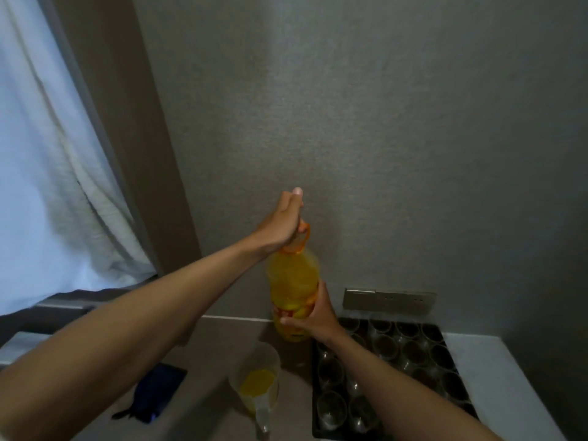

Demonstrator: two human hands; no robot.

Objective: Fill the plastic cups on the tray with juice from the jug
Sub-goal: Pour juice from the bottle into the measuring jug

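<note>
While your left hand [286,226] grips the juice bottle [292,291] at its orange top and your right hand [313,316] wraps its body, expect weight. The clear jug [256,381] feels light; take its handle.

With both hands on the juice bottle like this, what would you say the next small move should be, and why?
Probably set the juice bottle down upright by the wall and take up the jug. The left hand grips its top, the right hand its body; the jug already holds some juice, and the cups on the tray look empty.
</note>
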